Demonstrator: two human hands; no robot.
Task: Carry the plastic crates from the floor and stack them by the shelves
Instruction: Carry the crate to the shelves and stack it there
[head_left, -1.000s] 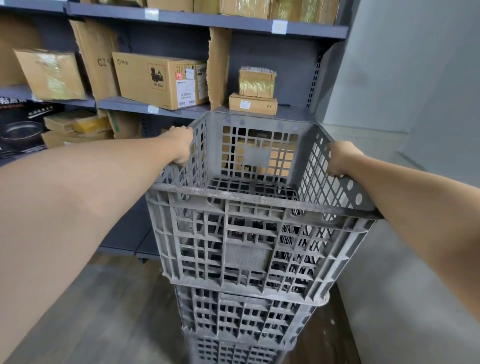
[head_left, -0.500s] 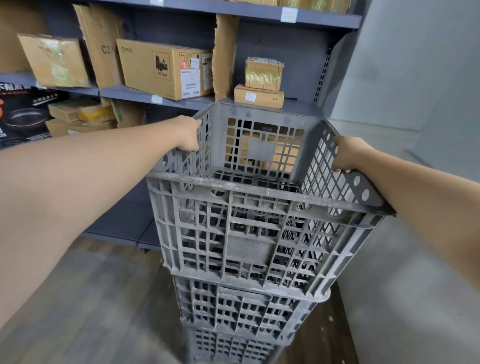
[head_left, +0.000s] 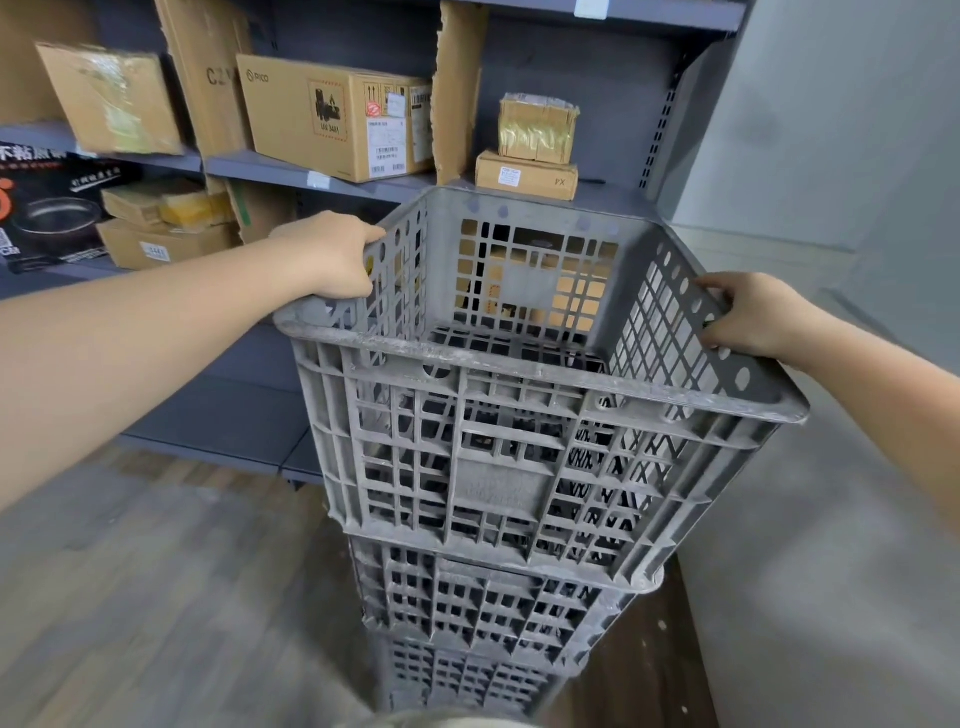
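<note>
Head view, left hand (head_left: 332, 257): on the left rim of the top crate (head_left: 524, 395); fingers curled over the edge, clamped on it.
Head view, right hand (head_left: 748, 317): on the right rim of the same crate; fingers bent and partly spread, tips touching the rim and perforated wall. Looser than the left; cannot tell if it really grips.
Top crate: grey plastic, lattice walls, dusty rim. Sits on top of the stack, its base nested into the crate beneath. Nothing inside; floor grid shows through.
Middle crate (head_left: 488, 608): same grey type, directly under the top one, mostly hidden by it.
Bottom crate (head_left: 462, 680): lowest of the three, on the wood floor (head_left: 156, 597); only its near wall shows.
Stack position: just in front of the shelves (head_left: 322, 179), at their right end, beside the grey wall (head_left: 831, 519).
Shelves, contents: large cardboard box (head_left: 332, 114) with labels on the middle shelf; small flat box (head_left: 525, 175) with a taped parcel (head_left: 537, 127) on top of it, behind the top crate's far wall; more cartons at left.
</note>
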